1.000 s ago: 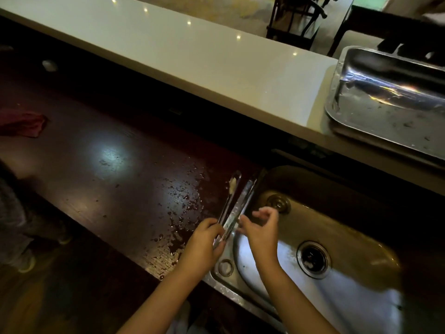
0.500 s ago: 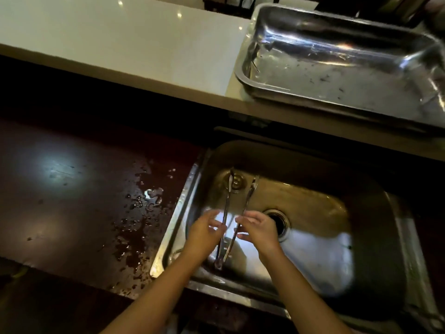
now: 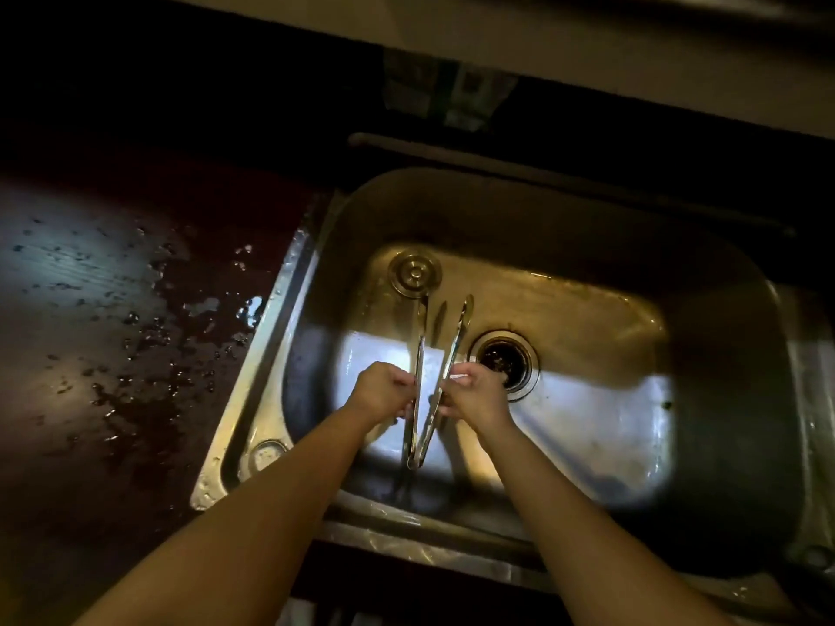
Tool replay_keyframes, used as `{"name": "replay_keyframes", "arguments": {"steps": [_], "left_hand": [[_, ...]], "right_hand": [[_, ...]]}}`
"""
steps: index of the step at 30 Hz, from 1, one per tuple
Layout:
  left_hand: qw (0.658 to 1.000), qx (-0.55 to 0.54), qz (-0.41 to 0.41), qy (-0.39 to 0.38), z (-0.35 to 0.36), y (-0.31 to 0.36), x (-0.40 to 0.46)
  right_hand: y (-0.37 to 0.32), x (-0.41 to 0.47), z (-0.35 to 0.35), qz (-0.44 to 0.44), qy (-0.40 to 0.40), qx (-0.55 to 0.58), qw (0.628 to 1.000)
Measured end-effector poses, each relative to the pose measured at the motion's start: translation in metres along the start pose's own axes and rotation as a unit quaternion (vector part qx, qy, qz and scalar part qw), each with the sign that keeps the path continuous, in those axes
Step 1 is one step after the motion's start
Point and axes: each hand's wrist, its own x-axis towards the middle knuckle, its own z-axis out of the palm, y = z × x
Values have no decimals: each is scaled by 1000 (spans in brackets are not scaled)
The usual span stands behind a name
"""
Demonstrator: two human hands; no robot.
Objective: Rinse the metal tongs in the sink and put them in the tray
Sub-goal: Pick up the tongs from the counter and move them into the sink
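Currently holding the metal tongs over the basin of the sink, both bare hands at work. Left hand gripping the left arm of the tongs at mid-length, fingers curled against the metal. Right hand gripping the right arm at the same height, fingers closed on it. Spreading the 2 arms into a narrow V: hinge end pointing toward the near wall of the sink, 2 tips pointing toward the far wall. Hanging clear of the sink floor or touching it: cannot tell from this angle.

Positions relative to the sink:
- Drain: set in the sink floor, just right of the right hand and partly covered by its knuckles.
- Round metal stopper: lying on the sink floor toward the far-left corner, just beyond the left tip of the tongs.
- Bright patch of reflected light: lying across the near half of the sink floor, under both hands.
- Dark wet counter: adjoining the left rim of the sink, carrying scattered water drops and small puddles, thickest close to the rim.
- Pale ledge: running along behind the sink, above a dark recess.
- Small round fitting: sitting in the near-left corner of the sink flange.

Showing no running water at the tongs. Showing no tray clearly; only a blurred metal edge at the top right, beyond the ledge.
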Motion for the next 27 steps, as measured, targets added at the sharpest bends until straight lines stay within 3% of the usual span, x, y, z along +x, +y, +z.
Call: {"name": "replay_keyframes", "arguments": {"steps": [9, 19, 27], "left_hand": [[997, 62, 4, 41, 15, -13, 22], [992, 98, -13, 81, 28, -20, 32], [983, 185, 3, 6, 26, -7, 23]], "right_hand": [[25, 24, 8, 13, 28, -48, 998], [28, 26, 8, 36, 53, -29, 998], [23, 24, -10, -13, 23, -122, 992]]}}
